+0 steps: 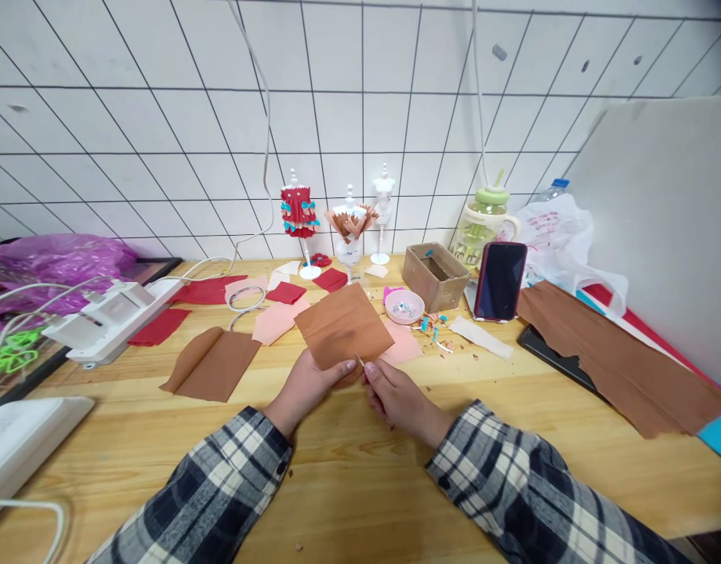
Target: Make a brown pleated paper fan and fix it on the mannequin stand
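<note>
At mid-dial over the wooden table (pixel 349 486), my left hand (pixel 305 385) pinches the brown sheet (pixel 344 319) at its six o'clock edge; my right hand (pixel 400 394) grips a small metal tool (pixel 360 361) at five. I judge the sheet light, soft, easily torn, best pinched along an edge.

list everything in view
held sheet: 1, brown, centre
small tool: 1, silvery, centre
folded sheet: 1, brown, left
large sheet: 1, brown, right
loose pieces: several, red, pink, white, middle
mannequins: 3, white, back
box: 1, brown, back
bowl: 1, pink, middle
upright phone: 1, dark, right
jug: 1, clear, back
plastic heaps: 2, purple left, white right
power strip: 1, white, left
table: 1, wooden, beneath
left hand: 1, bare, centre
right hand: 1, bare, centre
</note>
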Action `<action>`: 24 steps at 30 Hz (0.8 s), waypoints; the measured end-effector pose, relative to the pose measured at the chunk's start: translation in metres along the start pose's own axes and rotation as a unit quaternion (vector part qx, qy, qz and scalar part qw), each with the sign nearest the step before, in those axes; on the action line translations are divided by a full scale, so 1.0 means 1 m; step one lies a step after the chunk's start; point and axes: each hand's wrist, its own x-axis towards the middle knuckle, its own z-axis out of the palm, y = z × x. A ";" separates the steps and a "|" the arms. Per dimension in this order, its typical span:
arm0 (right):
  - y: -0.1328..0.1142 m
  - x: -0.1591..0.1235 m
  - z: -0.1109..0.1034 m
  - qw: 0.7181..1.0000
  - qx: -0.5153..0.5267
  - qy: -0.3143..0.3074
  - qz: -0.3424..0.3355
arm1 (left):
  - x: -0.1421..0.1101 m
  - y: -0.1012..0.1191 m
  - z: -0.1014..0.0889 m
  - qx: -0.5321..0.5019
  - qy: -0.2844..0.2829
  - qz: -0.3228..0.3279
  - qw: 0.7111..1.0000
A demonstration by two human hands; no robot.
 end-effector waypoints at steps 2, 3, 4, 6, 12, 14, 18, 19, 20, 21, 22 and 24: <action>0.000 -0.001 0.000 1.000 -0.008 0.007 -0.012 | 0.000 0.000 0.001 -0.007 -0.005 0.002 1.000; 0.000 -0.001 0.000 1.000 -0.012 0.011 -0.021 | -0.001 0.001 0.001 -0.010 -0.004 0.004 1.000; -0.001 -0.001 0.000 0.999 -0.016 0.016 -0.030 | -0.001 0.001 0.001 -0.011 0.000 0.006 1.000; 0.000 -0.001 0.000 0.999 -0.021 0.023 -0.043 | -0.001 0.000 0.002 -0.011 0.009 0.006 1.000; 0.001 0.001 -0.002 0.997 -0.033 0.028 -0.070 | -0.001 -0.002 0.003 -0.041 0.006 0.004 0.999; 0.001 0.001 -0.003 0.996 -0.040 0.025 -0.079 | -0.002 -0.002 0.003 -0.091 0.010 0.003 0.996; -0.001 0.000 -0.004 0.996 -0.047 0.013 -0.079 | -0.001 -0.002 0.002 -0.180 0.031 0.009 0.983; -0.001 -0.001 -0.004 0.996 -0.047 0.010 -0.076 | 0.000 -0.003 0.002 -0.178 0.033 0.009 0.983; -0.002 -0.001 -0.004 0.996 -0.048 0.009 -0.073 | 0.001 -0.003 0.002 -0.171 0.035 0.008 0.985; -0.002 -0.002 -0.004 0.996 -0.049 0.009 -0.070 | 0.001 -0.003 0.002 -0.161 0.036 0.007 0.986; -0.002 -0.002 -0.004 0.996 -0.050 0.009 -0.067 | 0.002 -0.003 0.002 -0.151 0.039 0.007 0.988; -0.001 -0.002 -0.003 0.996 -0.051 0.011 -0.066 | 0.003 -0.004 0.003 -0.135 0.046 0.005 0.990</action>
